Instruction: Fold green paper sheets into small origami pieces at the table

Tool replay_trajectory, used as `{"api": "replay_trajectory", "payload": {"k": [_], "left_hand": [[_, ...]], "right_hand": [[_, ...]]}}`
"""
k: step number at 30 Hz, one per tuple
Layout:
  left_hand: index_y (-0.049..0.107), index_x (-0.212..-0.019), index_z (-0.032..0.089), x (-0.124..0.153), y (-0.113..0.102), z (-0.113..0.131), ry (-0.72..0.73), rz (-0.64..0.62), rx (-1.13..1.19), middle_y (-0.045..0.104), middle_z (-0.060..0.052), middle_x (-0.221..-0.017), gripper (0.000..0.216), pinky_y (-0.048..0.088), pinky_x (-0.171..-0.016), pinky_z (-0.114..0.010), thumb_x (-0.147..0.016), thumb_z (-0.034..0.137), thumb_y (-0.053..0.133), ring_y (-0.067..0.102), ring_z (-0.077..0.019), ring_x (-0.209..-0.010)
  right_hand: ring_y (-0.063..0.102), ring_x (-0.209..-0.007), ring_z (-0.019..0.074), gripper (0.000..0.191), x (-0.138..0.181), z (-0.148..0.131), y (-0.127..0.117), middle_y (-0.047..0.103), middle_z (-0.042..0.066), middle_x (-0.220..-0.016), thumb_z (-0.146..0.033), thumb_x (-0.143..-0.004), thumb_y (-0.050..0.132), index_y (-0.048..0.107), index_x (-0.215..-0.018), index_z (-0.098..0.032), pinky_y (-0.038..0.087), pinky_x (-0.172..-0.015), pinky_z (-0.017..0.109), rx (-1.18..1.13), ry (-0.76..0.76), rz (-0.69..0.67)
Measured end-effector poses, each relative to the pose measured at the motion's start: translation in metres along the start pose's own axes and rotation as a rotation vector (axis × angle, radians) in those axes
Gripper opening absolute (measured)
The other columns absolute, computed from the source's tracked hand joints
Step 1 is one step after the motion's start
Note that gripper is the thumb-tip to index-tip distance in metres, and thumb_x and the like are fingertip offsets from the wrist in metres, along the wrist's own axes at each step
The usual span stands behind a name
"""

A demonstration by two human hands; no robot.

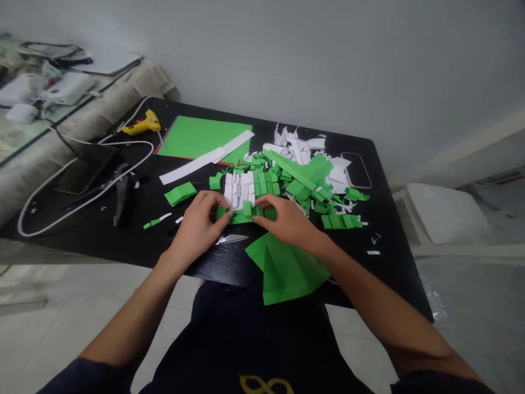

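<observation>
Folded white paper pieces point(239, 189) and folded green paper pieces point(266, 183) sit in rows side by side on the black table. Along their near edge runs a green paper strip point(241, 218), with a small green folded piece point(247, 209) standing on it. My left hand point(200, 221) pinches the strip's left end between thumb and fingers. At the right end my right hand point(289, 220) is closed in a pinch on green paper, its fingertips partly hiding it. Scissors point(232, 239) lie by my left hand. A creased green sheet point(287, 271) rests below my right wrist.
Green paper scraps point(303, 180) and white scraps point(297, 145) are heaped behind and right. A green sheet stack point(209, 134), white strip point(205, 158), yellow glue gun point(143, 125), white cable point(86, 158) and phone-shaped outline point(356, 171) lie around. A white chair point(438, 213) stands right.
</observation>
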State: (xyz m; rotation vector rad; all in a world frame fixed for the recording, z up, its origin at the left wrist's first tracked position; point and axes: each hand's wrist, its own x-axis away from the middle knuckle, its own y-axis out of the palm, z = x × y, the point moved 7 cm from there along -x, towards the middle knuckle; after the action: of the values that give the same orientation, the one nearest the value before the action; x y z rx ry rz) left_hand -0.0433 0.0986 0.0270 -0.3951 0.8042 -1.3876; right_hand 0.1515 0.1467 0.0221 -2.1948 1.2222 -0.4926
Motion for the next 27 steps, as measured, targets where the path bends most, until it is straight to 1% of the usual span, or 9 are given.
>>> {"api": "replay_trajectory", "payload": {"k": [5,7,10,13,16,18,20,24,27], "left_hand": [[0.064,-0.106,0.021,0.003,0.007,-0.008,-0.043,-0.052,-0.032,0.066,-0.005,-0.111,0.013,0.055,-0.077,-0.035,-0.093,0.023,0.066,0.066,-0.0202,-0.088],[0.065,-0.108,0.021,0.002,0.007,-0.009,-0.055,-0.061,-0.035,0.066,-0.006,-0.111,0.015,0.055,-0.078,-0.036,-0.093,0.023,0.066,0.066,-0.0200,-0.086],[0.067,-0.112,0.020,0.001,0.009,-0.007,-0.042,-0.074,-0.057,0.066,-0.007,-0.111,0.018,0.054,-0.080,-0.038,-0.094,0.023,0.065,0.066,-0.0209,-0.087],[0.069,-0.117,0.021,0.001,0.009,-0.005,-0.024,-0.086,-0.071,0.064,-0.007,-0.111,0.023,0.055,-0.082,-0.039,-0.096,0.023,0.063,0.066,-0.0222,-0.091],[0.071,-0.117,0.021,0.001,0.008,-0.004,-0.027,-0.094,-0.063,0.064,-0.007,-0.111,0.023,0.055,-0.084,-0.040,-0.096,0.023,0.062,0.066,-0.0221,-0.093],[0.071,-0.115,0.020,0.002,0.008,-0.004,-0.027,-0.097,-0.057,0.065,-0.007,-0.112,0.021,0.055,-0.086,-0.040,-0.096,0.023,0.063,0.066,-0.0222,-0.094],[0.071,-0.113,0.020,0.002,0.007,-0.004,-0.023,-0.095,-0.051,0.066,-0.007,-0.111,0.018,0.056,-0.087,-0.040,-0.097,0.023,0.063,0.066,-0.0222,-0.095],[0.069,-0.114,0.020,0.004,0.004,-0.002,-0.033,-0.067,-0.008,0.066,-0.007,-0.110,0.019,0.057,-0.081,-0.038,-0.099,0.030,0.064,0.067,-0.0216,-0.092],[0.067,-0.114,0.022,0.005,0.004,-0.002,-0.028,-0.048,0.033,0.067,-0.005,-0.110,0.016,0.057,-0.081,-0.037,-0.100,0.027,0.061,0.069,-0.0206,-0.092]], "right_hand": [[0.067,-0.120,0.0326,0.026,0.004,-0.004,0.009,0.073,0.013,-0.121,-0.022,-0.093,0.077,0.067,-0.117,-0.018,0.055,-0.105,0.052,0.203,-0.032,-0.012],[0.062,-0.126,0.0351,0.035,0.006,-0.007,0.011,0.068,0.016,-0.128,-0.020,-0.093,0.074,0.064,-0.126,-0.017,0.052,-0.109,0.055,0.292,-0.066,0.001],[0.049,-0.143,0.0377,0.059,0.010,-0.016,0.017,0.052,0.019,-0.149,-0.010,-0.093,0.066,0.052,-0.150,-0.019,0.045,-0.119,0.060,0.401,-0.168,-0.006],[0.040,-0.151,0.0386,0.063,0.012,-0.025,0.024,0.041,0.017,-0.161,-0.002,-0.092,0.058,0.054,-0.150,-0.024,0.039,-0.124,0.062,0.490,-0.277,-0.050],[0.041,-0.150,0.0401,0.043,0.011,-0.028,0.025,0.044,0.018,-0.159,-0.006,-0.093,0.060,0.067,-0.133,-0.019,0.040,-0.123,0.062,0.519,-0.328,-0.055],[0.046,-0.146,0.0404,0.029,0.011,-0.026,0.022,0.050,0.019,-0.153,-0.014,-0.096,0.064,0.071,-0.124,-0.017,0.043,-0.121,0.062,0.493,-0.327,-0.026],[0.051,-0.141,0.0395,0.023,0.011,-0.023,0.017,0.055,0.020,-0.146,-0.021,-0.097,0.066,0.071,-0.120,-0.017,0.046,-0.118,0.061,0.443,-0.315,0.011],[0.057,-0.135,0.0362,0.033,0.014,-0.018,0.011,0.058,0.018,-0.139,-0.023,-0.096,0.070,0.067,-0.129,-0.020,0.050,-0.115,0.059,0.332,-0.289,0.038],[0.059,-0.132,0.0336,0.038,0.015,-0.017,0.009,0.059,0.016,-0.136,-0.023,-0.096,0.071,0.064,-0.134,-0.021,0.052,-0.113,0.055,0.257,-0.289,0.049]]}}
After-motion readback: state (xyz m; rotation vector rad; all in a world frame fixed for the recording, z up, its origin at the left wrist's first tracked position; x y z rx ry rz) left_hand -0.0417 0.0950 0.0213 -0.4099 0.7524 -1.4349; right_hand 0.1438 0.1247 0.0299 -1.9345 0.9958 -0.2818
